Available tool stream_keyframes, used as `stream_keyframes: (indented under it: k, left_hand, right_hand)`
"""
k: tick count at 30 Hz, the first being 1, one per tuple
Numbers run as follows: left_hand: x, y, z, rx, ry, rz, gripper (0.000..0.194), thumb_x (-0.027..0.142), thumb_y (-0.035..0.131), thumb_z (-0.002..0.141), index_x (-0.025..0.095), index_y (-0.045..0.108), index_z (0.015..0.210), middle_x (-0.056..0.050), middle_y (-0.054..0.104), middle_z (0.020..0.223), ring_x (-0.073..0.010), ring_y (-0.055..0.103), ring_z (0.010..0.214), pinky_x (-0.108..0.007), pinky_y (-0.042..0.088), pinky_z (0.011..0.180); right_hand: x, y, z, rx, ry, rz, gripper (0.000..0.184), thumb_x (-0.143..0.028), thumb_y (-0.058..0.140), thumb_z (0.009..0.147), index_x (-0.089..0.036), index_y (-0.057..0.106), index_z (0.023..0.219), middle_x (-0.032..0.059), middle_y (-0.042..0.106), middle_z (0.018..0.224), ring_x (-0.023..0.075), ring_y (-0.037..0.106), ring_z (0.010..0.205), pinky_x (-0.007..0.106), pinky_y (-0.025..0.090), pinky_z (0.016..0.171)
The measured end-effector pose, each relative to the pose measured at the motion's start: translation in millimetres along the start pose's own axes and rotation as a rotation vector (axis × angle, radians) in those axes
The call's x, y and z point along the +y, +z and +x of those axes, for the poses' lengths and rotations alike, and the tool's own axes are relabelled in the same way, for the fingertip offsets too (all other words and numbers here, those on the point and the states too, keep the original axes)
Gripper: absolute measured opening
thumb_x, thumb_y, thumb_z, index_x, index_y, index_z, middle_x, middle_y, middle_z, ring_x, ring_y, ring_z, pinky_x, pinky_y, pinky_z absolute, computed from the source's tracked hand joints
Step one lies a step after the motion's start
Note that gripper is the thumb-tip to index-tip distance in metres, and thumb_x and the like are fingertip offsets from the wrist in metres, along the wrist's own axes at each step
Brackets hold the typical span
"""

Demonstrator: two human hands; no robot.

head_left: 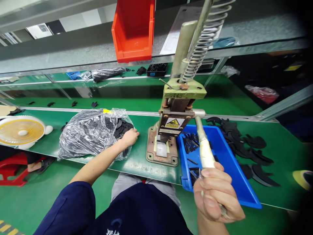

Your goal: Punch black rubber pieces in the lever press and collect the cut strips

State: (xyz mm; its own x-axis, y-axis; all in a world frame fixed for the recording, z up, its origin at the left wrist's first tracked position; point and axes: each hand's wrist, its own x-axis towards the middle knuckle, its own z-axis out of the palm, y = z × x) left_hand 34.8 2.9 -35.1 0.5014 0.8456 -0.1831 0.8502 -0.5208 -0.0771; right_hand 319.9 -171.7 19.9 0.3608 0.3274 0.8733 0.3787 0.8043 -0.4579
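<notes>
My right hand is wrapped round the taped lever of a green hand press. My left hand is by the mouth of a clear plastic bag full of flat black parts. Its fingers are curled together; whatever they hold, if anything, is hidden. Between my hands stands the press, with a small pale plate on its base under the ram. A blue bin with small black pieces sits just right of the press, partly behind my right hand.
Curved black parts lie piled right of the bin. A white fan stands at the left. An orange bin juts from the shelf above. At the back are a small black tray and a row of single black pieces.
</notes>
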Motion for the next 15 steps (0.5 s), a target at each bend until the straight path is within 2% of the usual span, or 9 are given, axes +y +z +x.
stream_keyframes:
  k: [3,6,8,10,15]
  left_hand:
    - [1,1.3,-10,0.041,0.001,-0.032,0.016,0.023,0.056,0.092,0.013,0.067,0.100,-0.013,0.063,0.107,-0.0257,0.060,0.100,-0.035,0.047,0.091]
    - [7,1.1,-17,0.145,-0.185,-0.029,0.027,0.037,0.061,0.091,0.013,0.065,0.104,-0.015,0.060,0.111,-0.0277,0.058,0.104,-0.036,0.047,0.092]
    - [12,-0.2,-17,0.161,-0.313,-0.020,0.037,0.043,0.062,0.090,0.011,0.063,0.108,-0.016,0.060,0.110,-0.0299,0.057,0.105,-0.038,0.048,0.091]
    - [15,-2.8,-14,0.102,-0.363,-0.030,0.038,0.042,0.061,0.091,0.010,0.063,0.110,-0.017,0.062,0.108,-0.0303,0.059,0.104,-0.038,0.048,0.090]
    - [18,-14.6,2,-0.057,-0.355,-0.045,0.025,0.024,0.058,0.091,0.009,0.065,0.110,-0.018,0.067,0.107,-0.0283,0.066,0.102,-0.035,0.051,0.087]
  right_hand:
    - [1,1,1,0.004,-0.014,-0.002,0.021,-0.021,0.055,0.074,-0.022,0.045,0.056,-0.0022,0.058,0.062,0.0199,0.057,0.068,0.055,0.047,0.081]
    - [3,4,2,0.045,-0.057,-0.007,0.023,-0.022,0.057,0.074,-0.022,0.044,0.054,-0.0025,0.058,0.060,0.0201,0.058,0.064,0.054,0.048,0.077]
    - [4,5,2,0.059,-0.067,-0.004,0.024,-0.023,0.057,0.073,-0.021,0.044,0.053,-0.0030,0.058,0.059,0.0199,0.057,0.062,0.053,0.048,0.075]
    - [5,5,2,0.053,-0.055,-0.004,0.025,-0.023,0.057,0.073,-0.022,0.043,0.053,-0.0036,0.058,0.058,0.0198,0.057,0.061,0.052,0.048,0.073]
    - [6,-2,0,0.024,-0.034,-0.003,0.019,-0.021,0.057,0.071,-0.023,0.046,0.055,-0.0037,0.059,0.060,0.0209,0.058,0.062,0.054,0.050,0.075]
